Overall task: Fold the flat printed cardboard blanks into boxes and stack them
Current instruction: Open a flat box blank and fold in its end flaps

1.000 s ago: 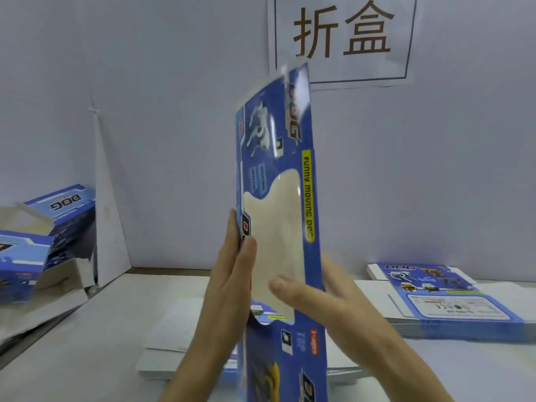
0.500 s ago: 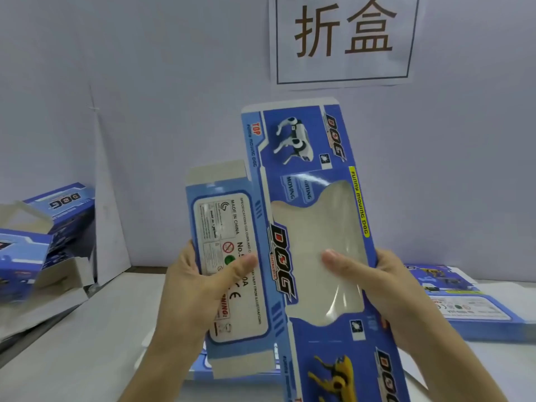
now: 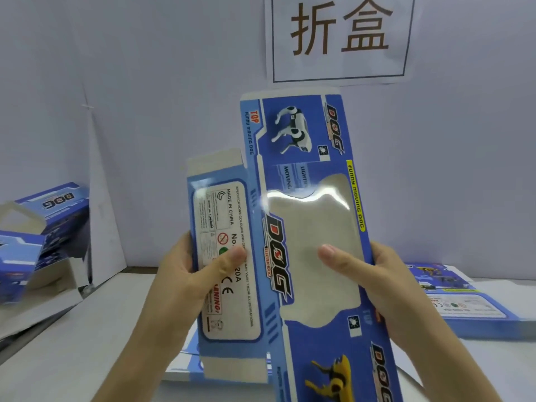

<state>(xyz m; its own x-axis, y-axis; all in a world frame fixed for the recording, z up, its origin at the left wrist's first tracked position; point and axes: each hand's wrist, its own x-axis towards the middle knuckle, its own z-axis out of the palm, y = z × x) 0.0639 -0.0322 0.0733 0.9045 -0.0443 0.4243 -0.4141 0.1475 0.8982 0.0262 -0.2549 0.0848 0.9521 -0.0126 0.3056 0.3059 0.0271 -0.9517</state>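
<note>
Blue cardboard blank (image 3: 293, 216) held upright above table (image 3: 87, 338); left hand (image 3: 191, 274) pinches label panel, right hand (image 3: 374, 274) grips window-panel edge.

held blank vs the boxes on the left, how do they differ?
Shape: the held blank has its panels spread side by side. The boxes on the left are folded up into hollow bodies, one with an open flap.
Pose: the held blank stands upright in the air, gripped by the left hand and right hand. The boxes on the left lie piled low, untouched.
Shared: the same blue DOG print.
</note>
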